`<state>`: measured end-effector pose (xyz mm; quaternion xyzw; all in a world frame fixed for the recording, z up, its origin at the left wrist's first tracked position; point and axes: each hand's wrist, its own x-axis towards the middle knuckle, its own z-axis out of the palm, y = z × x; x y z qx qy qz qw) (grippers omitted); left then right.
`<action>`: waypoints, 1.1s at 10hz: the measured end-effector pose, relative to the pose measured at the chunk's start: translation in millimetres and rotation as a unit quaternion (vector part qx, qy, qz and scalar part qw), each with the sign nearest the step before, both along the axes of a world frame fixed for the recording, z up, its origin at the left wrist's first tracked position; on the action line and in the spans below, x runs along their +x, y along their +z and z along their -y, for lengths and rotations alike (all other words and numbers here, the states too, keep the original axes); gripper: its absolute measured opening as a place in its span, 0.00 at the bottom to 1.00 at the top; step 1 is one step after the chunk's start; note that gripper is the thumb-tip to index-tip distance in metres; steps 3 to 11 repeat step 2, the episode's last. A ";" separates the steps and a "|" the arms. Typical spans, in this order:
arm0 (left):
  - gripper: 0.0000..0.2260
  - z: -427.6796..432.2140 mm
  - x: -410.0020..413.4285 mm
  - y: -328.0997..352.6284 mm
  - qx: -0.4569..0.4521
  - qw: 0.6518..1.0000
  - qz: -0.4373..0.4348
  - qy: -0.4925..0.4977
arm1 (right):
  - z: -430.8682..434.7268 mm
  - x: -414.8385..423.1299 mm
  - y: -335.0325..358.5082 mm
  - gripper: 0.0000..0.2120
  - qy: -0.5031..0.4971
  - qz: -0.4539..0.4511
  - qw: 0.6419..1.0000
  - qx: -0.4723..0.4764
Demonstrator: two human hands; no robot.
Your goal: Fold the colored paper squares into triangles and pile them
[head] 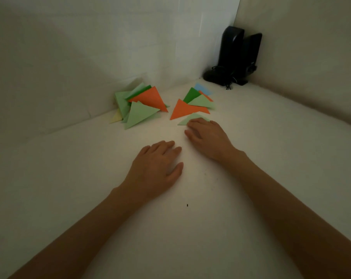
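Two heaps of folded paper triangles lie at the back of the white surface. The left heap (139, 106) mixes pale green, orange, dark green and yellow pieces. The right heap (192, 104) has orange, green and blue pieces. A pale green triangle (187, 119) lies at its near edge. The fingertips of my right hand (207, 135) rest flat on that triangle's near part. My left hand (157, 168) lies palm down on the bare surface, fingers relaxed, holding nothing.
The work surface (69, 178) is a white sheet bounded by white walls at the back and right. Two black upright speakers (239, 55) with cables and a dark rounded object (210, 76) stand in the far right corner.
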<state>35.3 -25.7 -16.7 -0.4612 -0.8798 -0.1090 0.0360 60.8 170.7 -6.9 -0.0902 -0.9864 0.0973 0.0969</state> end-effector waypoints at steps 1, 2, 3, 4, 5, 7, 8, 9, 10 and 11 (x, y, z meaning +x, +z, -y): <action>0.36 -2.2 1.0 0.9 0.001 1.000 0.008 0.000 | 0.5 -8.1 7.6 0.18 -0.016 -0.016 0.995 -0.093; 0.33 0.4 0.7 4.7 0.002 1.000 0.025 0.005 | 1.6 7.6 15.0 0.15 -0.019 -0.075 0.975 -0.209; 0.33 0.4 0.7 4.7 0.002 1.000 0.025 0.005 | 1.6 7.6 15.0 0.15 -0.019 -0.075 0.975 -0.209; 0.33 0.4 0.7 4.7 0.002 1.000 0.025 0.005 | 1.6 7.6 15.0 0.15 -0.019 -0.075 0.975 -0.209; 0.33 0.4 0.7 4.7 0.002 1.000 0.025 0.005 | 1.6 7.6 15.0 0.15 -0.019 -0.075 0.975 -0.209; 0.33 0.4 0.7 4.7 0.002 1.000 0.025 0.005 | 1.6 7.6 15.0 0.15 -0.019 -0.075 0.975 -0.209; 0.33 0.4 0.7 4.7 0.002 1.000 0.025 0.005 | 1.6 7.6 15.0 0.15 -0.019 -0.075 0.975 -0.209; 0.33 0.4 0.7 4.7 0.002 1.000 0.025 0.005 | 1.6 7.6 15.0 0.15 -0.019 -0.075 0.975 -0.209; 0.33 0.4 0.7 4.7 0.002 1.000 0.025 0.005 | 1.6 7.6 15.0 0.15 -0.019 -0.075 0.975 -0.209; 0.33 0.4 0.7 4.7 0.002 1.000 0.025 0.005 | 1.6 7.6 15.0 0.15 -0.019 -0.075 0.975 -0.209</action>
